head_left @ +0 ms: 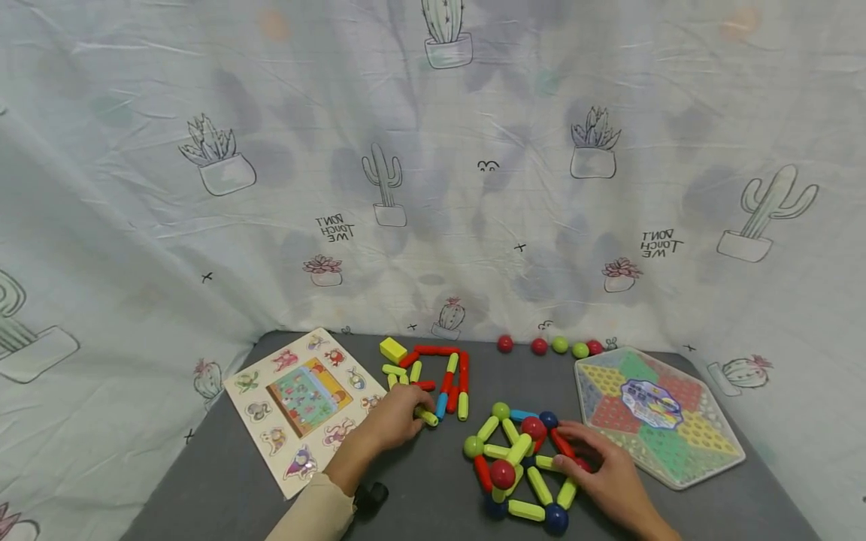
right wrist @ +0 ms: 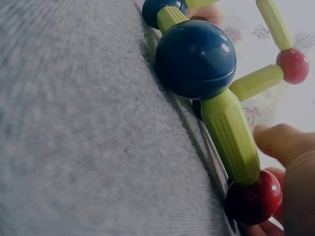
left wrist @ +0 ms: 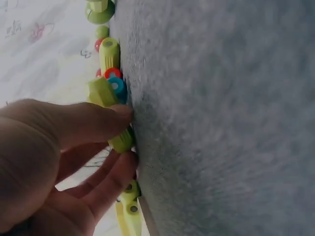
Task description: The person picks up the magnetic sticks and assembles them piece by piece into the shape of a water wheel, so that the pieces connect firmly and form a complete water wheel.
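Observation:
At the near edge of a group of loose rods, my left hand (head_left: 392, 419) pinches a yellow-green magnetic rod (head_left: 426, 416) between thumb and fingers. In the left wrist view, the thumb covers part of that rod (left wrist: 122, 141). My right hand (head_left: 605, 469) holds the right side of a ball-and-rod structure (head_left: 539, 485), thumb and fingers around a red ball (right wrist: 255, 197). Yellow-green, red and blue rods join blue, green and red balls in it. Two red balls (head_left: 502, 474) sit raised on its upper rods.
Loose red rods (head_left: 438, 351) and a yellow block (head_left: 393, 349) lie at the back. Several red and green balls (head_left: 559, 344) line the rear edge. A wooden puzzle board (head_left: 274, 376) lies left, a hexagonal checkers board (head_left: 666, 421) right. A small black object (head_left: 370, 499) is beside the left forearm.

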`<state>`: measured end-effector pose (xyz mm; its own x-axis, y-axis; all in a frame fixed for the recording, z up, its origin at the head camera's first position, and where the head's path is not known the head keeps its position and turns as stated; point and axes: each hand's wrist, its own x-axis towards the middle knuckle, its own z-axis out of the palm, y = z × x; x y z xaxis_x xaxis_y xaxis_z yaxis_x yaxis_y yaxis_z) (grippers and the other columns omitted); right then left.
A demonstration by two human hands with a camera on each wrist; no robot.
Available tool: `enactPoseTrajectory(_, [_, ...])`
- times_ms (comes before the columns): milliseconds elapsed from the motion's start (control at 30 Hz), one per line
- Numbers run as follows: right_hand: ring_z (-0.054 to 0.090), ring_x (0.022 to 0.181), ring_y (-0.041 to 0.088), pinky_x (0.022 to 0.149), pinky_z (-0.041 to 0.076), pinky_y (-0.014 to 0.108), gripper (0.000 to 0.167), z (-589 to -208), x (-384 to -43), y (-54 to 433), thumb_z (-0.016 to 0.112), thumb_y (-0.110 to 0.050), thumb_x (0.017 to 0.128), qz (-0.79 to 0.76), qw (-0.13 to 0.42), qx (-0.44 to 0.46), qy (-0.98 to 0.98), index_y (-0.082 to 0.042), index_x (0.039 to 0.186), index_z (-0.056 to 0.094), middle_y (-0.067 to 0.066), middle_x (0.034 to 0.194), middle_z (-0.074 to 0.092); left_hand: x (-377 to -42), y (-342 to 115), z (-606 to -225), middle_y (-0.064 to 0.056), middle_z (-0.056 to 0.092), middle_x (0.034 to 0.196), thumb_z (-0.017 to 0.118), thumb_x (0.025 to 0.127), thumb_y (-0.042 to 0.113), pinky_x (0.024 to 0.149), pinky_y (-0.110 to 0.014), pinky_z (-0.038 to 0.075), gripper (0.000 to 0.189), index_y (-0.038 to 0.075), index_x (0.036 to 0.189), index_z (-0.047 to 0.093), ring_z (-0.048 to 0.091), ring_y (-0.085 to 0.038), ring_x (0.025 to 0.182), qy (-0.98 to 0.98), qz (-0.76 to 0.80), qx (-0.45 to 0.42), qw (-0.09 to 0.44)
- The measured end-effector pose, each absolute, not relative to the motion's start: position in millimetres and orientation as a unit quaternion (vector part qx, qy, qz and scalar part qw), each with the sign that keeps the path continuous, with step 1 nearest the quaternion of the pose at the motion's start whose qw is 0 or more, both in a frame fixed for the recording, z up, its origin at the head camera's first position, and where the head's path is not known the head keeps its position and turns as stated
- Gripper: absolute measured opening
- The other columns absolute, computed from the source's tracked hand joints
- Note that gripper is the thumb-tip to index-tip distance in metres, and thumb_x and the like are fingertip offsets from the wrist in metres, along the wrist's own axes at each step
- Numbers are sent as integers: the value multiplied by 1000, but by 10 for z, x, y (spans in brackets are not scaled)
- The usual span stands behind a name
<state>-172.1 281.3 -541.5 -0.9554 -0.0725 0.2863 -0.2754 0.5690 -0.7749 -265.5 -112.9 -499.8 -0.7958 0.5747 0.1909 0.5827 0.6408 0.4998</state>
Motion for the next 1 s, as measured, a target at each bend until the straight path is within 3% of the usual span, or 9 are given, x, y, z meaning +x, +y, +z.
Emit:
enactPoseTrajectory(133, [73, 109, 4, 87, 63, 24, 42, -5377, -1762, 2810, 85, -21, 98, 475, 93, 101, -869, -16, 137, 74, 14, 144, 71, -2563, -1095, -4940, 2, 78, 98, 86, 93, 3, 81, -31, 60, 15, 11, 104, 81, 68, -10, 86, -899, -320, -300, 10])
enactPoseTrajectory(333, [74, 113, 8, 87, 63, 26, 45, -5334, -1889, 2804, 78, -28, 104, 493, 43, 82, -865, -16, 147, 68, 12, 143, 71, -2363, -788, -4916, 0, 78, 108, 83, 95, 5, 87, -24, 61, 23, 6, 117, 77, 75, -9, 97, -823, -496, -272, -59])
enactPoseTrajectory(500, [72, 110, 4, 88, 63, 26, 50, -5341, -1916, 2777, 82, -25, 101, 486, 46, 103, -867, -14, 147, 67, 14, 140, 71, -2251, -571, -5006, 1, 77, 108, 83, 96, 7, 85, -21, 60, 22, 9, 117, 78, 75, -5, 95, -800, -538, -251, -86])
enactPoseTrajectory(633, [71, 114, 7, 91, 63, 25, 55, -5335, -1872, 2781, 86, -22, 97, 472, 54, 119, -872, -15, 147, 67, 15, 145, 68, -2226, -539, -5035, 2, 77, 107, 84, 95, 6, 83, -20, 60, 22, 13, 115, 78, 75, -5, 92, -797, -545, -244, -87])
enactPoseTrajectory(867, [68, 130, 31, 90, 62, 24, 38, -5278, -1790, 2841, 86, -31, 97, 440, 28, 87, -893, -21, 131, 75, 15, 154, 63, -2191, -480, -5053, 4, 78, 107, 85, 93, 6, 85, -20, 60, 25, 12, 117, 79, 72, -1, 90, -801, -539, -246, -83])
enactPoseTrajectory(1000, [69, 128, 28, 87, 62, 24, 34, -5270, -1723, 2902, 87, -31, 96, 432, 18, 65, -899, -21, 127, 77, 15, 155, 62, -2188, -419, -5063, 2, 79, 107, 86, 94, 7, 86, -20, 60, 25, 12, 117, 79, 72, 0, 91, -792, -546, -256, -93])
